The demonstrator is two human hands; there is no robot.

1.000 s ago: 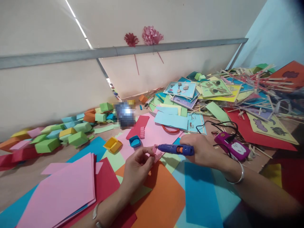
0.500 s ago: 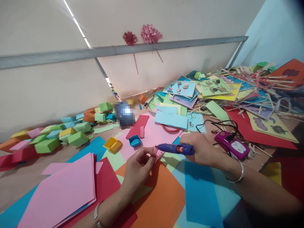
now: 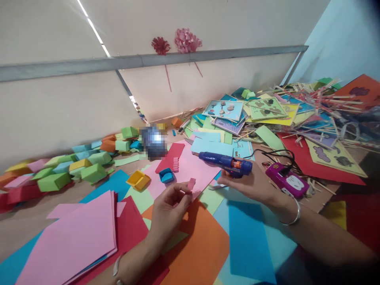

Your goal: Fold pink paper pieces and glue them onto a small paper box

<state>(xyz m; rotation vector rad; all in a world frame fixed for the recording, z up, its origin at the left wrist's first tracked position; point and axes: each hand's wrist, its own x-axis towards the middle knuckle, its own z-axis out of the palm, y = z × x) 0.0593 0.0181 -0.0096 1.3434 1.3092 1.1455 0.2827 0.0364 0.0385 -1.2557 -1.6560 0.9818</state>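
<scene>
A small folded piece of pink paper (image 3: pixel 191 183) is pinched between the thumb and fingers of my left hand (image 3: pixel 170 206). My right hand (image 3: pixel 254 186) grips a blue glue gun (image 3: pixel 221 161), its nozzle aimed left and held above and apart from the pink piece. An orange part shows in the gun's body. Just beyond my left hand lie a small blue paper box (image 3: pixel 166 175), a yellow paper box (image 3: pixel 138 180) and a pleated pink strip (image 3: pixel 176 164) on a red sheet (image 3: pixel 170 157). Beneath both hands spread coloured sheets, including an orange one (image 3: pixel 202 245).
Stacked pink sheets (image 3: pixel 74 241) lie at left, with rows of coloured paper boxes (image 3: pixel 94 173) behind. A purple power strip (image 3: pixel 286 180) with black cords sits right of my right hand. Picture cards (image 3: pixel 224 109) and loose sticks crowd the back right. Paper flowers (image 3: pixel 187 40) hang on the wall rail.
My right hand has drawn the glue gun up and away from the pink paper piece, tilting it. My left hand stays nearly in place, and the piece now shows more plainly.
</scene>
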